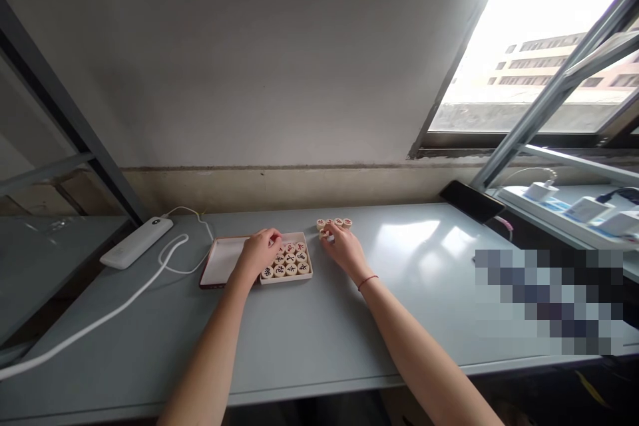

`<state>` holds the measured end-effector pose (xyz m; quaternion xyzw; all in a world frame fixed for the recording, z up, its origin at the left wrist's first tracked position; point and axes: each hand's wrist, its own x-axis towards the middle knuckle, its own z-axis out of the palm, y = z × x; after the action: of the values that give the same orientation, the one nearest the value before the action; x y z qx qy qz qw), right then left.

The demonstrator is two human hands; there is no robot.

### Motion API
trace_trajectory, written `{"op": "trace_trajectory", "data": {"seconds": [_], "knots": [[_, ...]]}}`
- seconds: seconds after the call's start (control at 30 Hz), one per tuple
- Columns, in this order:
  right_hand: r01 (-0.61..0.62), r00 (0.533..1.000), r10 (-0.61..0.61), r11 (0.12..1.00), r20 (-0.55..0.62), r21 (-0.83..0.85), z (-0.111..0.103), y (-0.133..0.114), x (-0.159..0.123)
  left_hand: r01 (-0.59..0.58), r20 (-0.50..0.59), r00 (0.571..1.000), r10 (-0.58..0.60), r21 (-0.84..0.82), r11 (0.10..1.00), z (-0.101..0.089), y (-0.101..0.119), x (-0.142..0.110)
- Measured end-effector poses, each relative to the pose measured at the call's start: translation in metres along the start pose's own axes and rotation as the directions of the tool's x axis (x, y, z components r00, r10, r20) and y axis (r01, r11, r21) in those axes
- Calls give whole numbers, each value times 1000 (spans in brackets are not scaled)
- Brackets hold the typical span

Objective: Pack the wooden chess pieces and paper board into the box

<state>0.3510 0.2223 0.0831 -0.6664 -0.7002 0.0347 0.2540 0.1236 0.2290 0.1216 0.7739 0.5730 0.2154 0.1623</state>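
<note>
Round cream Chinese chess pieces [290, 269] with red or black characters sit in rows in a shallow white box [310, 266]. My left hand [259, 251] is over the box's left side, its fingers curled together and hiding some pieces. Whatever is between those fingers, if anything, is hidden. To the right of the box, a short row of red-marked pieces [339, 222] stands on the table. Just in front of that row, my right hand [344, 249] is closed with its fingertips on a single piece [323, 234].
Left of the box lies its open lid [222, 259], white inside with a dark red edge. A white power bank [136, 243] with thin cables and a thick white cord [124, 306] lie on the grey table [299, 339]. A phone [468, 201] leans at the back right.
</note>
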Motion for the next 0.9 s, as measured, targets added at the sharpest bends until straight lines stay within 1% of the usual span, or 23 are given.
{"op": "trace_trajectory", "data": {"seconds": [0.1,0.2,0.3,0.33,0.37,0.43,0.5,0.53,0.6,0.77,0.83,0.9], "knots": [[-9,1000,9,1000,-13,-14,2,1,1,10,-2,1000,-10,46,999,0,-2,1],[-2,999,2,1000,-33,-3,-2,0,0,10,-11,1000,-9,142,990,2,-4,2],[46,994,-39,997,-104,62,-11,-11,-3,10,21,1000,-15,229,973,5,-4,1],[69,992,-59,993,-108,93,-14,-16,-6,10,37,999,-19,244,970,6,-3,0],[88,993,-78,988,-85,125,-17,-23,-9,11,50,998,-24,251,968,6,-2,-1],[112,992,-120,977,33,179,-20,-35,-15,12,73,997,-32,258,966,6,1,-3],[129,973,-165,969,164,208,-20,-45,-20,17,97,994,-44,262,965,6,4,-5],[141,962,-185,966,200,216,-19,-48,-22,22,110,993,-52,261,965,6,6,-6],[158,954,-208,961,216,228,-16,-49,-24,37,135,988,-73,252,967,4,8,-6],[178,952,-229,953,201,246,-10,-44,-23,58,166,982,-95,212,975,1,10,-6],[193,950,-242,952,198,238,-10,-43,-23,62,155,984,-93,194,979,0,9,-6],[196,952,-241,953,186,232,-11,-42,-23,69,108,990,-89,176,982,0,8,-5]]}}
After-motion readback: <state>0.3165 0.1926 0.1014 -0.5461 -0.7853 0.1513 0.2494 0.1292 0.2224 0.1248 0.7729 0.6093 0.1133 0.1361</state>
